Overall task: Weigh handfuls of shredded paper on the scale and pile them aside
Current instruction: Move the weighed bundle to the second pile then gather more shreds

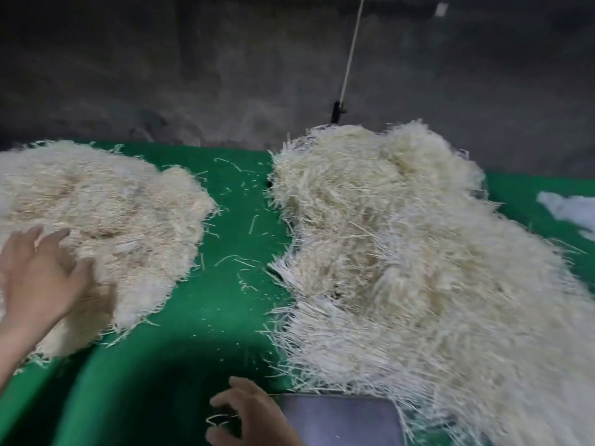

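The shredded paper lies in two heaps. The big heap [402, 252] rises just beyond the scale [341, 423] and spills down its right side, with strands lapping over the scale's far and right edges. The flatter heap [106, 214] lies well to the left of the scale, across a bare green strip of the desk [206, 317] dotted with loose strands [241, 262]. The scale's grey plate looks bare.

The left hand [42, 275] is over the near edge of the flatter heap, its grip wide, fingers spread and straight, holding nothing. The right hand [251, 413] sits at the scale's left edge with its fingers loosely curled. A few strands lie at its fingertips, but I cannot tell whether its grip has them.

The paper should be very light, soft and springy, and its thin strips tangle together. A pinch would draw out only a wisp and trail strands behind it. The better hold is probably a deep scoop into the body of the big heap with spread fingers closing from below, and a loose squeeze so little falls off. It will not break, but it sheds and drifts easily.

Beyond the big heap, a white cord [351, 56] with a dark clip hangs against a dark wall. To the far right of the scale lies a white fluffy patch [573, 210].
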